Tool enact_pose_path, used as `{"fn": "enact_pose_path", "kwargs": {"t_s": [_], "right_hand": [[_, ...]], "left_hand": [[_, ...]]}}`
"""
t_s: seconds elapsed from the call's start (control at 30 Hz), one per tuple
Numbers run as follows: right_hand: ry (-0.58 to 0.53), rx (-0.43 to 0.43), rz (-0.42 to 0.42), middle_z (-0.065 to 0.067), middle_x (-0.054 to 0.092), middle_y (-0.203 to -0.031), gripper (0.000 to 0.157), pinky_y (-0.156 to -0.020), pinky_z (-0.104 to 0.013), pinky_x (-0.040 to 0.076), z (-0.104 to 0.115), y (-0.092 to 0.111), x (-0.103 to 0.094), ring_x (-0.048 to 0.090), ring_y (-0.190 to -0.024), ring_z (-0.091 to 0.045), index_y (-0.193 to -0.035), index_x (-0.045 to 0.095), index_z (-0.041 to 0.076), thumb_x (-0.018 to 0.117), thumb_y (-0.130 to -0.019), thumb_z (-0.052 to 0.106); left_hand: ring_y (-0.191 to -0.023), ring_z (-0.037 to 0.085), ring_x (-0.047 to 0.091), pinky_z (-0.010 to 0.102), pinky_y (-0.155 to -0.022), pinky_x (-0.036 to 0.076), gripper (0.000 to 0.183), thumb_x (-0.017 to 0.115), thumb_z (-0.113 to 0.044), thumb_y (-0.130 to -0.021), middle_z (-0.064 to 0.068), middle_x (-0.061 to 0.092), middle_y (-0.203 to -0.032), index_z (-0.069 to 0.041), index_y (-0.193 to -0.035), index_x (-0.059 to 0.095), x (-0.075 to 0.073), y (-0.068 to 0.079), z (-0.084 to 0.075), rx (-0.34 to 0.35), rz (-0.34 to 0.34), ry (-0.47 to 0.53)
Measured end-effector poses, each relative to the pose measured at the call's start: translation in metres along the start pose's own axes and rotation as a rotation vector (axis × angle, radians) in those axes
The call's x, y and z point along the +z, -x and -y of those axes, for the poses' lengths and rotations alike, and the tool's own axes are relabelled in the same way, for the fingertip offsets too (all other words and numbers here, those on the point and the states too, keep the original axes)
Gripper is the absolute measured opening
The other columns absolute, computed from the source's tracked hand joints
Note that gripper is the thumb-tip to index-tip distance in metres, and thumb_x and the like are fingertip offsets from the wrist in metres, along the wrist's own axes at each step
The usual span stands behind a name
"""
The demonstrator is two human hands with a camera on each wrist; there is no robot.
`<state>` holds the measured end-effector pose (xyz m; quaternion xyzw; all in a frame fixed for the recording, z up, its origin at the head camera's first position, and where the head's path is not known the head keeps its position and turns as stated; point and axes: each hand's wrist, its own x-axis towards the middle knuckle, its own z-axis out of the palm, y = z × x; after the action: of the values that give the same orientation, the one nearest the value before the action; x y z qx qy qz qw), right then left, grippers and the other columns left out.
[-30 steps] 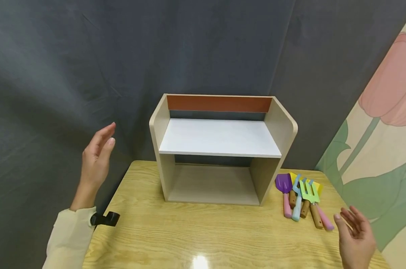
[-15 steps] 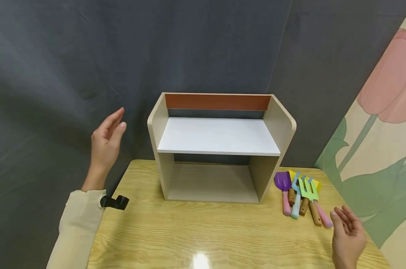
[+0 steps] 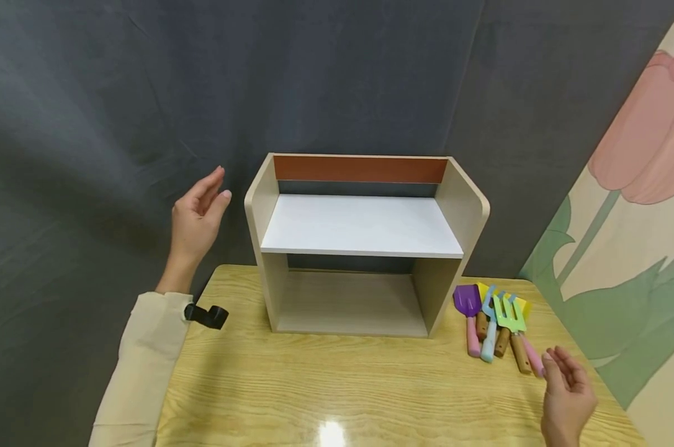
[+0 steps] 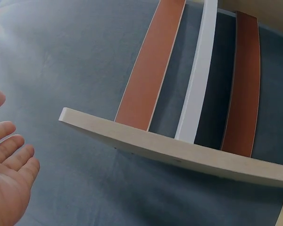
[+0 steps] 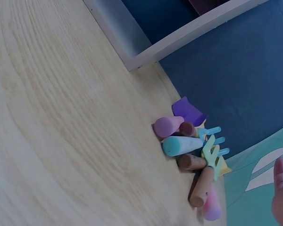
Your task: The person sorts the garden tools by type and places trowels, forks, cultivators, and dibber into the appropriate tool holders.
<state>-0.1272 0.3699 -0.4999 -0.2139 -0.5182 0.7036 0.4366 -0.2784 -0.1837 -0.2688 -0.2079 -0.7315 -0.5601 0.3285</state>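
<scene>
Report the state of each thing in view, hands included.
Left hand: raised, holding nothing
Right hand: holding nothing
Shelf unit: upright on the table
Purple shovel: lying on the table
Green fork: lying over the yellow tool
Yellow tool: partly covered
Blue rake: partly covered
Dark cloth: hanging

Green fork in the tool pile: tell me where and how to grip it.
Take the green fork by its brown handle, probably best from above and the near side with the right hand. The fork lies on top of other tools, its handle angled toward the near side and that hand. A pink handle sits close alongside.
</scene>
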Motion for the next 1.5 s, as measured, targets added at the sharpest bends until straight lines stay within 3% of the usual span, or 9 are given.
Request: {"fn": "enact_pose_path", "kwargs": {"t_s": [0.23, 0.47, 0.77, 1.07, 1.3, 1.5], "right_hand": [[0.018, 0.013, -0.013, 0.005, 0.070, -0.089, 0.023, -0.070, -0.009, 0.048, -0.009, 0.003, -0.008, 0.064, -0.082, -0.002, -0.107, 0.071, 0.004, 0.069, -0.085, -0.001], [0.129, 0.017, 0.026, 0.005, 0.067, -0.094, 0.023, -0.073, -0.008, 0.046, -0.023, 0.005, 0.000, 0.061, -0.085, -0.003, -0.110, 0.068, 0.007, 0.069, -0.088, 0.004], [0.213, 0.016, 0.025, 0.006, 0.066, -0.096, 0.030, -0.074, -0.007, 0.044, -0.038, 0.001, 0.002, 0.059, -0.086, -0.002, -0.116, 0.065, 0.000, 0.070, -0.087, 0.007], [0.350, 0.047, 0.001, 0.008, 0.063, -0.104, 0.042, -0.073, -0.007, 0.043, -0.073, -0.025, -0.018, 0.056, -0.090, -0.002, -0.124, 0.064, 0.009, 0.074, -0.086, 0.023], [0.492, 0.076, 0.024, 0.002, 0.059, -0.111, 0.050, -0.071, -0.007, 0.041, -0.062, -0.023, -0.012, 0.053, -0.090, 0.000, -0.132, 0.056, 0.000, 0.067, -0.091, 0.026], [0.520, 0.135, 0.035, -0.007, 0.056, -0.121, 0.055, -0.070, -0.005, 0.040, -0.062, -0.026, -0.013, 0.051, -0.091, 0.001, -0.135, 0.054, 0.002, 0.067, -0.091, 0.031]], "left_hand": [[-0.127, 0.029, 0.047, 0.034, -0.102, 0.038, 0.037, 0.055, 0.004, -0.094, 0.021, 0.051, -0.137, 0.013, -0.130, 0.052, 0.013, -0.005, -0.026, -0.040, 0.011, -0.017], [-0.127, 0.017, 0.049, 0.028, -0.101, 0.040, 0.038, 0.058, -0.008, -0.096, 0.012, 0.054, -0.137, 0.002, -0.133, 0.056, 0.002, -0.015, 0.010, -0.087, 0.000, -0.050], [-0.127, 0.017, 0.049, 0.027, -0.101, 0.040, 0.038, 0.058, -0.007, -0.096, 0.010, 0.055, -0.137, -0.001, -0.133, 0.057, 0.002, -0.019, 0.017, -0.132, -0.007, -0.058], [-0.125, 0.015, 0.050, 0.025, -0.101, 0.039, 0.038, 0.056, -0.013, -0.098, 0.009, 0.054, -0.137, -0.001, -0.134, 0.057, 0.008, -0.016, 0.024, -0.181, 0.008, -0.071], [-0.124, 0.015, 0.052, 0.027, -0.101, 0.040, 0.039, 0.053, -0.020, -0.099, 0.007, 0.054, -0.138, -0.002, -0.135, 0.057, 0.011, -0.013, 0.028, -0.193, 0.018, -0.084], [-0.123, 0.015, 0.052, 0.027, -0.101, 0.040, 0.039, 0.053, -0.020, -0.100, 0.007, 0.055, -0.137, -0.004, -0.135, 0.057, 0.013, -0.012, 0.031, -0.208, 0.030, -0.067]]}}
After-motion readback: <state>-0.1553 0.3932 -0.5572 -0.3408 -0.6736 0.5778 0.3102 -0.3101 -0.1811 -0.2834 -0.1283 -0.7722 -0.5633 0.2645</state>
